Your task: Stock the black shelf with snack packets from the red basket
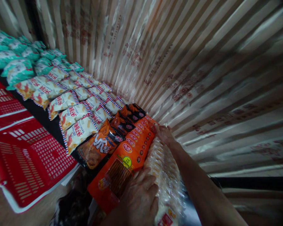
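Pressing flat on the near end of a long orange snack packet point(122, 163), the left hand point(139, 197) lies open, fingers spread over glossy film and onto the neighbouring clear cracker packet point(165, 175). That clear packet is a crinkly, see-through sleeve showing rows of pale round biscuits; it lies just right of the orange packet, touching it along its length. The right hand point(163, 133) rests at the far end of the clear packet, fingers curled loosely over its top edge, not clamped shut. Left of the orange packet, touching it, sit dark orange-and-black puffed bags point(101, 146), shiny and pillow-shaped. Further left lie rows of white bags with red-blue striped edges point(73, 116), then teal-and-white bags point(16, 59). Well left of the orange packet stands a red plastic basket point(28, 163) with slotted mesh walls. Behind everything hangs ribbed, striped sheeting point(191, 62) with faded red print.
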{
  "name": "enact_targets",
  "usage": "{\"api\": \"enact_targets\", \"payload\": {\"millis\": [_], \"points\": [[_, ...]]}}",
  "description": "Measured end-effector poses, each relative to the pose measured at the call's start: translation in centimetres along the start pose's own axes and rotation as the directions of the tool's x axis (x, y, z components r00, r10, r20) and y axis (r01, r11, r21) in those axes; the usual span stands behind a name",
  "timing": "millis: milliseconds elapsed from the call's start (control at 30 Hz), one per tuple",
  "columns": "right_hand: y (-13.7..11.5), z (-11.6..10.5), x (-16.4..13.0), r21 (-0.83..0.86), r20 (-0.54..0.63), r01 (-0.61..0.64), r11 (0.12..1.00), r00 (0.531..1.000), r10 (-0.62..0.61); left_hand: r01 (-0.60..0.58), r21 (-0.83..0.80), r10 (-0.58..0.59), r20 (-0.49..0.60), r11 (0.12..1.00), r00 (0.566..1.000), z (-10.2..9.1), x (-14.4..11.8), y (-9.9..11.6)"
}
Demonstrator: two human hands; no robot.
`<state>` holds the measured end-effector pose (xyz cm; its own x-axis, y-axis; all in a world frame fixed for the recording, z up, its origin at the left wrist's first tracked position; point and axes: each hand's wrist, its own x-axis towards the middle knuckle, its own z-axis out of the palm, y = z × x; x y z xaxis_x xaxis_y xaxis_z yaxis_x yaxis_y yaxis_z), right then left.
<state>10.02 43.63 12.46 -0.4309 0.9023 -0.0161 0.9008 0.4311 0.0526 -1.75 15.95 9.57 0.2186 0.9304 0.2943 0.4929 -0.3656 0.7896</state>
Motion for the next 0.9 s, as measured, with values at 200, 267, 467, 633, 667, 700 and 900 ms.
{"api": "enact_targets", "payload": {"millis": [200, 267, 467, 633, 667, 700, 900], "points": [[0.0, -0.4, -0.7, 0.022, -0.052, 0.047, 0.999, 0.998, -0.046, 0.011, 0.011, -0.011, -0.013, 1.0, 1.0, -0.1, 0.2, 0.1], [-0.2, -0.7, -1.1, 0.086, -0.091, 0.037, 0.996, 0.995, -0.029, 0.009, 0.02, -0.008, -0.022, 1.0, 1.0, 0.0, 0.2, 0.1], [-1.8, -0.6, -2.1, 0.152, -0.027, 0.142, 0.978, 0.99, -0.139, 0.01, 0.053, -0.008, -0.03, 0.999, 1.0, 0.0, 0.0, 0.2], [-2.5, -0.2, -2.0, 0.097, 0.011, 0.109, 0.989, 0.994, -0.111, 0.007, 0.045, -0.007, -0.019, 0.999, 1.0, -0.1, 0.1, 0.2], [-2.6, -0.2, -1.9, 0.092, 0.027, 0.091, 0.992, 0.995, -0.094, 0.005, 0.043, -0.004, -0.022, 0.999, 1.0, -0.1, 0.1, 0.2], [-2.7, -0.4, -1.9, 0.092, 0.041, 0.081, 0.992, 0.996, -0.085, 0.002, 0.04, -0.001, -0.026, 0.999, 1.0, 0.0, 0.1, 0.2], [-4.1, -0.7, -1.6, 0.03, -0.044, 0.27, 0.962, 0.962, -0.269, 0.005, 0.03, -0.003, -0.054, 1.0, 0.999, 0.2, 0.1, 0.1]]}}
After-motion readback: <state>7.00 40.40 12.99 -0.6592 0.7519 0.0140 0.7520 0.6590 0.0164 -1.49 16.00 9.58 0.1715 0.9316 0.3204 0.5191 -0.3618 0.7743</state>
